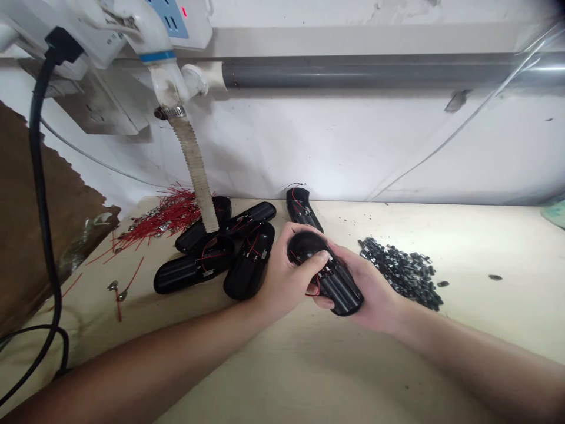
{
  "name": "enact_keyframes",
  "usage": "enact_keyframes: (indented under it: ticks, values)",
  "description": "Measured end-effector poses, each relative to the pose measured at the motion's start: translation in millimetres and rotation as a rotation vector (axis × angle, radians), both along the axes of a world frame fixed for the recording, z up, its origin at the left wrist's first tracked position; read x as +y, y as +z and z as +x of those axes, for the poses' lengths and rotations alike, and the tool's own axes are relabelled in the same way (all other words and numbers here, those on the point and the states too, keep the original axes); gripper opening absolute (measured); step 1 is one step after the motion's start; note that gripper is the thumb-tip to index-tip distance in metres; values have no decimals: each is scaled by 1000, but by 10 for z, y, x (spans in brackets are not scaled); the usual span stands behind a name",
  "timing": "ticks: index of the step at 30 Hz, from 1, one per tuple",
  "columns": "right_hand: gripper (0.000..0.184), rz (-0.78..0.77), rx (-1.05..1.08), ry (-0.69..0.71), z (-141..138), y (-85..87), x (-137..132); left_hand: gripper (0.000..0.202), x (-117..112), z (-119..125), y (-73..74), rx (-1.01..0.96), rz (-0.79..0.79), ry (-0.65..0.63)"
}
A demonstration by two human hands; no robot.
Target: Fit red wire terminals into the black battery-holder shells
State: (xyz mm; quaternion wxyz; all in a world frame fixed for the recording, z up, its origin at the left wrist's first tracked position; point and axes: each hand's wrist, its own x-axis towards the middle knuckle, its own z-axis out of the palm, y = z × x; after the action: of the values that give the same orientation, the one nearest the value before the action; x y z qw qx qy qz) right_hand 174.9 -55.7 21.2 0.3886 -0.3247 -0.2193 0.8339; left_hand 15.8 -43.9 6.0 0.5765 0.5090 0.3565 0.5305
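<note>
Both my hands hold a black plastic battery holder [343,288] with red wires, its rounded end toward the wall. My left hand [285,277] grips the rounded end, with the thumb across it. My right hand [368,288] cradles the ribbed body from beneath. Just left of my left hand lie several similar black battery holders [250,269] in a loose heap, and another [302,209] stands near the wall. To the right of my right hand is a pile of small dark metal clips [399,272]. Red wires with metal terminals [168,215] lie beyond the heap.
A pale wooden tabletop [282,365] runs along a white wall. A ribbed hose [194,165] descends from a white pipe onto the heap. A grey pipe [371,72] crosses the wall. A power strip [176,20], a black cable [39,153] and brown cardboard [39,206] sit at the left.
</note>
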Motion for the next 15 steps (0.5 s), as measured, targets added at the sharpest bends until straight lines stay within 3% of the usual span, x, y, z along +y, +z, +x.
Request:
enact_keyframes:
  ticks: [8, 13, 15]
  values:
    - [62, 90, 19, -12, -18, 10, -24, 25, 4, 4, 21, -29, -7, -7]
    - [58, 153, -52, -49, -45, -11, -63, 44, -35, 45, 3, -46, -94, 66]
    - [57, 190, -97, -86, -60, -18, -74, 47, -64, 68, 6, -85, -50, 123]
